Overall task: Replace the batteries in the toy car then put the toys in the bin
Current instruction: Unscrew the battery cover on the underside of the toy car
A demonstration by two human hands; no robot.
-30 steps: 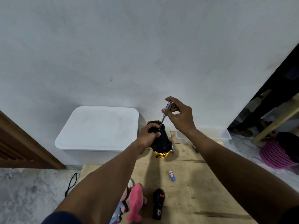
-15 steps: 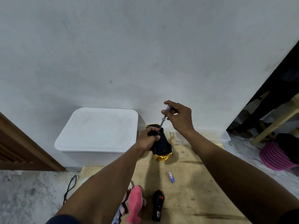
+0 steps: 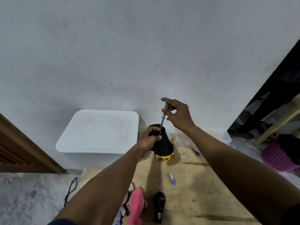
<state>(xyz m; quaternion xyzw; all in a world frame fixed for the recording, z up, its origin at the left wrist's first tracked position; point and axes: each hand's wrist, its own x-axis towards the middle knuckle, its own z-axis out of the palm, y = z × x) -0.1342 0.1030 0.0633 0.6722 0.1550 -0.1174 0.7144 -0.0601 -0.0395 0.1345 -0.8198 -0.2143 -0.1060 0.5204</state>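
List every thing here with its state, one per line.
Toy car: underside up, gripped by the left hand.
Screwdriver: near upright, tip on the car, pinched by the right hand.
Bin: lid on.
Near battery: loose on the board.
Far battery: loose on the board.
Remote: lying flat.
Plush toy: lying flat.

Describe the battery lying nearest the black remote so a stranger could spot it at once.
Start at the pale wooden board. Between the black-and-gold toy car and the black remote lies a small battery, white with a blue end. Unlike the other battery by the right forearm, it lies alone mid-board.
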